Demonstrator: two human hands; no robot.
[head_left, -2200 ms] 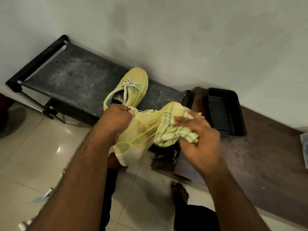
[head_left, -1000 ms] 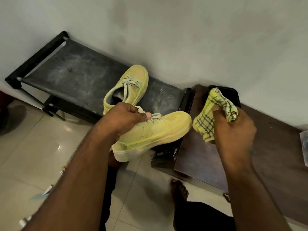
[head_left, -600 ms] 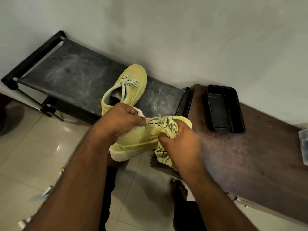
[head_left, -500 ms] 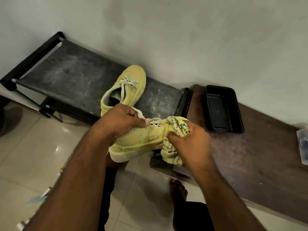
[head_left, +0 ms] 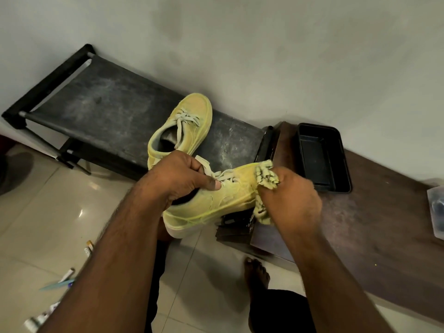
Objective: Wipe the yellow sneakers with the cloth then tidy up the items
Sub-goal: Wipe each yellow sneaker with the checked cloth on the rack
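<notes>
Sneaker (head_left: pixel 216 200) held in the air in front of the rack: our left hand (head_left: pixel 177 181) grips it at the collar. Our right hand (head_left: pixel 290 200) clutches the checked cloth (head_left: pixel 265 177) against its toe. Second sneaker (head_left: pixel 185 126) rests on the black rack (head_left: pixel 96 111); black tray (head_left: pixel 322 155) sits on the brown bench (head_left: pixel 374 231).

Around the second yellow sneaker (head_left: pixel 183 126) resting on the dark tabletop (head_left: pixel 101 111), the surface to its left lies bare and reachable, the wall (head_left: pixel 264 56) closes off the far side, and to its right the black tray (head_left: pixel 322 156) occupies the brown tabletop (head_left: pixel 374 224).
</notes>
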